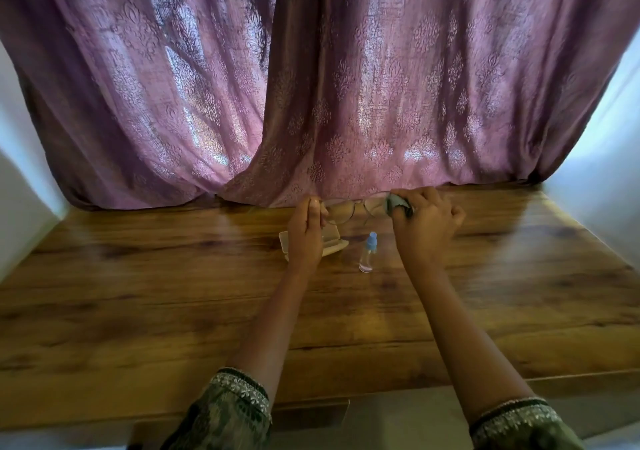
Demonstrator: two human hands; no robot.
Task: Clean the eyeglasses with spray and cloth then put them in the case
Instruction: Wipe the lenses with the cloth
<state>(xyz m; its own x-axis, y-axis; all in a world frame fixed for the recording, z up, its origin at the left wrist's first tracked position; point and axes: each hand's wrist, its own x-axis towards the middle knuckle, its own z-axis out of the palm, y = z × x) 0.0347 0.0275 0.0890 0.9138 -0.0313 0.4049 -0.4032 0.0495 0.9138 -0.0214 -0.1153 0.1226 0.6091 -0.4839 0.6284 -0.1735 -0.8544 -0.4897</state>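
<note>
Thin-rimmed round eyeglasses (349,209) are held up above the far part of the wooden table (173,294). My left hand (306,233) pinches their left end. My right hand (427,223) grips a dark grey cloth (398,204) pressed around the right lens. A cream glasses case (332,246) lies open on the table, partly hidden behind my left hand. A small clear spray bottle (367,254) with a blue cap stands upright between my two wrists.
A purple patterned curtain (311,86) hangs right behind the table's far edge. White walls (20,179) close in on both sides. The table's near edge runs just above my patterned sleeves (235,411).
</note>
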